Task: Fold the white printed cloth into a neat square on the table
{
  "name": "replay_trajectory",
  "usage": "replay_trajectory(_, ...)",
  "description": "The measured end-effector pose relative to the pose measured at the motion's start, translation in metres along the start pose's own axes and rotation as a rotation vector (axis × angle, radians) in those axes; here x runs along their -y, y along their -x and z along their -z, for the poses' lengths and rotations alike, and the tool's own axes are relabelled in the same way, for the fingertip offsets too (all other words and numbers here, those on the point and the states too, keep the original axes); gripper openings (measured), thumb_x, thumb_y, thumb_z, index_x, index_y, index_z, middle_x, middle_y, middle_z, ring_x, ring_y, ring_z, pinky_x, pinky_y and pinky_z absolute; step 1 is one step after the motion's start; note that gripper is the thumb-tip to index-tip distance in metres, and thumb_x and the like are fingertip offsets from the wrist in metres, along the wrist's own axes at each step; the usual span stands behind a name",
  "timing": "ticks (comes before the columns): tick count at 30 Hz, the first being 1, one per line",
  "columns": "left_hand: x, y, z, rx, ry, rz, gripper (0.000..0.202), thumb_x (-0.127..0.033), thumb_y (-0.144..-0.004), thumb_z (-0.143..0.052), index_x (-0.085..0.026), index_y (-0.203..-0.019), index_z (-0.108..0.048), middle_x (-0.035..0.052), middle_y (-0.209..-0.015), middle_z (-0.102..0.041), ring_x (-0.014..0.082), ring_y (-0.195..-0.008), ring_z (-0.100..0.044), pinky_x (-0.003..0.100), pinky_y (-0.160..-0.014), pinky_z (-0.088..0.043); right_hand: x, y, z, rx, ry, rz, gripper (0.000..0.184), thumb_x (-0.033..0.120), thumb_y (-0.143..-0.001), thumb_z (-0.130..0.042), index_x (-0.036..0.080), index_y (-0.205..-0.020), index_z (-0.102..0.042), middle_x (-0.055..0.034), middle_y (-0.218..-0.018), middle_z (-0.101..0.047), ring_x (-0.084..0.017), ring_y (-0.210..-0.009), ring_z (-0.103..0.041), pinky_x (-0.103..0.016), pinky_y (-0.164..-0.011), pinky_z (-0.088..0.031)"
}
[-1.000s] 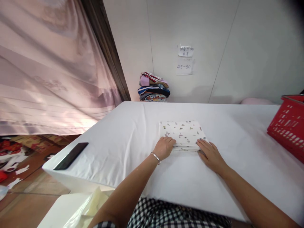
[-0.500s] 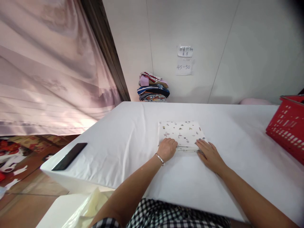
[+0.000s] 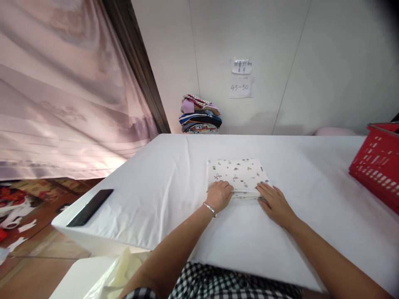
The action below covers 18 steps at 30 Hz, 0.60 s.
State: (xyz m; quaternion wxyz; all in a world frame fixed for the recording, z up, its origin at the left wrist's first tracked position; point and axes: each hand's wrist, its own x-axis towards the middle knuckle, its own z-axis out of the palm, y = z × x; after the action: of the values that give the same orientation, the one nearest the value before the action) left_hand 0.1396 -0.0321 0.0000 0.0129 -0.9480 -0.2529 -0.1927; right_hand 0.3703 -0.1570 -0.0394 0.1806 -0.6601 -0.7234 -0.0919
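A white cloth (image 3: 238, 171), printed with small scattered motifs, lies folded into a flat rectangle on the white-covered table (image 3: 149, 178). Several layers show along its near edge. My left hand (image 3: 220, 195), with a silver bracelet at the wrist, has its fingers curled over the near left corner of the cloth. At the near right corner, my right hand (image 3: 274, 205) rests with fingers stretched out on the fabric and its thumb by the folded edge. What lies under both palms is hidden.
A dark flat phone-like object (image 3: 90, 207) lies at the table's left edge. Behind the table stands a stack of folded fabrics (image 3: 200, 116) against the wall. A red plastic basket (image 3: 378, 162) is at the right. Yellowish cloth (image 3: 126, 268) lies on a white surface at lower left.
Both hands stay at the same corners of the folded cloth, which keeps its shape. The view has shifted very slightly.
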Motion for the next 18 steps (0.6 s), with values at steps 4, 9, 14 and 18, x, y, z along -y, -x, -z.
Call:
replay_trajectory(4, -0.0032, -0.0032, -0.004, -0.008, -0.003, -0.003, 0.012, -0.024, -0.086, -0.046, -0.019, -0.084, -0.056, 0.004, -0.085, -0.058, 0.0176, -0.081, -0.051, 0.032, -0.069, -0.038, -0.0001, 0.0003, -0.0002, -0.001, -0.001, 0.0, 0.047, 0.032, -0.088, -0.036, 0.024, -0.134, -0.035, -0.0053, -0.138, -0.041, -0.021, -0.129, -0.032, -0.046, -0.104, -0.025)
replay_trajectory(9, -0.0056, -0.0038, -0.0068, 0.013, -0.021, 0.025, 0.01, -0.017, -0.082, -0.046, -0.018, -0.083, -0.056, 0.0051, -0.083, -0.057, 0.0186, -0.081, -0.051, 0.033, -0.071, -0.039, 0.0011, 0.0002, 0.0016, 0.004, 0.001, -0.003, 0.046, 0.032, -0.089, -0.036, 0.023, -0.134, -0.035, -0.0054, -0.139, -0.04, -0.021, -0.13, -0.032, -0.046, -0.104, -0.026)
replay_trajectory(14, -0.0069, -0.0033, -0.0012, 0.017, 0.062, 0.084, 0.015, -0.012, -0.075, -0.049, -0.019, -0.086, -0.057, 0.0037, -0.086, -0.059, 0.0176, -0.081, -0.052, 0.031, -0.071, -0.039, 0.0011, -0.0002, 0.0022, 0.013, 0.001, -0.002, 0.046, 0.031, -0.088, -0.036, 0.023, -0.133, -0.036, -0.0054, -0.139, -0.04, -0.021, -0.13, -0.031, -0.046, -0.105, -0.025)
replay_trajectory(18, -0.0087, -0.0042, 0.0023, 0.013, 0.109, 0.135, 0.008, -0.02, -0.079, -0.05, -0.019, -0.082, -0.057, 0.0034, -0.085, -0.059, 0.0173, -0.081, -0.052, 0.031, -0.071, -0.039, 0.0013, -0.0001, 0.0021, 0.017, 0.002, -0.014, 0.046, 0.031, -0.088, -0.036, 0.022, -0.134, -0.036, -0.0053, -0.139, -0.04, -0.021, -0.13, -0.031, -0.046, -0.105, -0.024)
